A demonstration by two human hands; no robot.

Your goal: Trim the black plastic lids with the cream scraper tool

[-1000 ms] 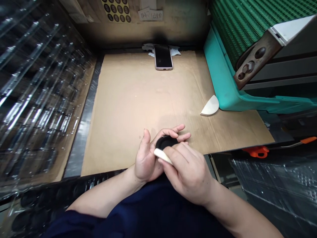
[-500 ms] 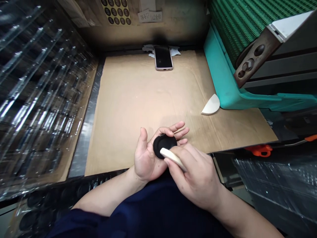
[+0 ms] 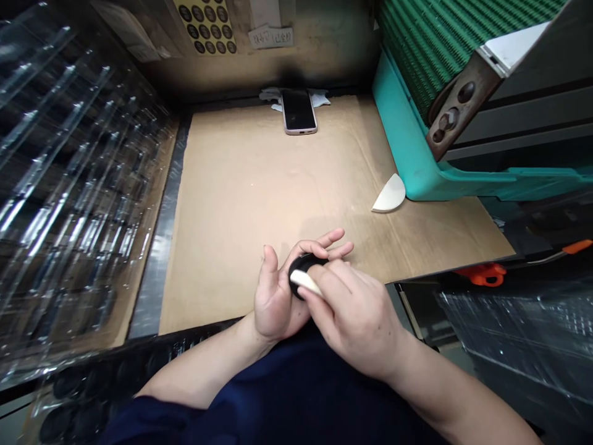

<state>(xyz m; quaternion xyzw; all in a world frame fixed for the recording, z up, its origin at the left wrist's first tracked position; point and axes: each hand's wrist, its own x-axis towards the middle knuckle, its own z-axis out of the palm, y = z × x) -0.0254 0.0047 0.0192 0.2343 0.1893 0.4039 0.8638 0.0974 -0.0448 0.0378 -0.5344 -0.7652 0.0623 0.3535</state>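
A round black disc-shaped part [image 3: 309, 258] rests in the palm of my left hand [image 3: 278, 303], one finger bent over its far edge and the thumb held away from it. My right hand [image 3: 359, 312] pinches a flat cream-white pad [image 3: 303, 280], its end pressed on the face of the disc. Much of the disc is hidden behind the pad and my right fingers. Beyond my hands, a similar white wedge-shaped pad [image 3: 390, 194] lies on the cardboard sheet [image 3: 259, 161].
A phone [image 3: 299, 112] lies at the back on a crumpled white cloth. To the right stands a teal plastic frame [image 3: 407, 148] with a green ribbed belt [image 3: 445, 43]. Stacked clear trays [image 3: 69, 179] rise at the left. An orange-handled tool [image 3: 486, 273] sits right of the cardboard.
My right hand has moved slightly up and left, sliding the pad across the disc and covering more of it. The whole view has shifted a little.
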